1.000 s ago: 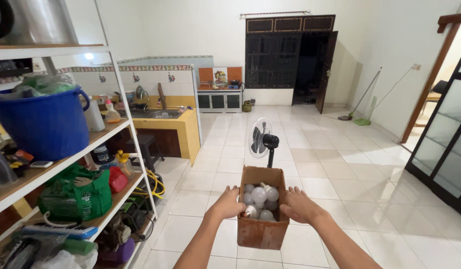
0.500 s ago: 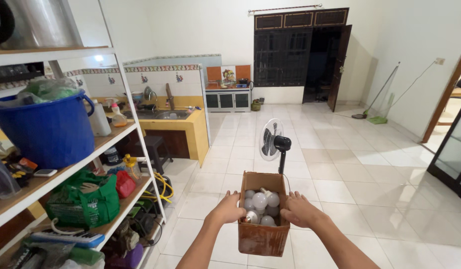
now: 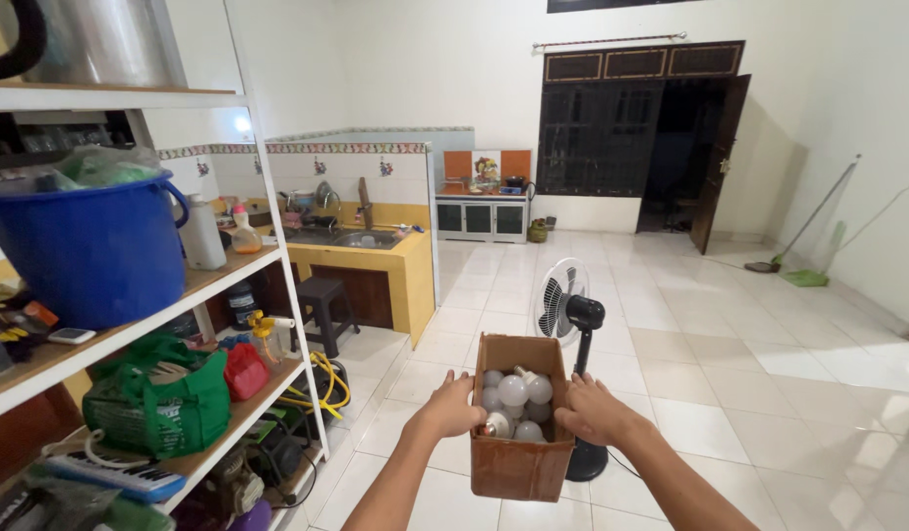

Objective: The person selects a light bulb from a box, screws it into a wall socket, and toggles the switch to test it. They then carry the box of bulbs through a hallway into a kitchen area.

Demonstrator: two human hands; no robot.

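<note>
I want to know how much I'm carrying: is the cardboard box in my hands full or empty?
Roughly full. The open-topped cardboard box shows white light bulbs piled close to its rim, held by the left hand and right hand.

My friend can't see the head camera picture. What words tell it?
Two hands, left hand and right hand, hold a brown cardboard box of white light bulbs above a white tiled floor, with a standing fan behind.
</note>
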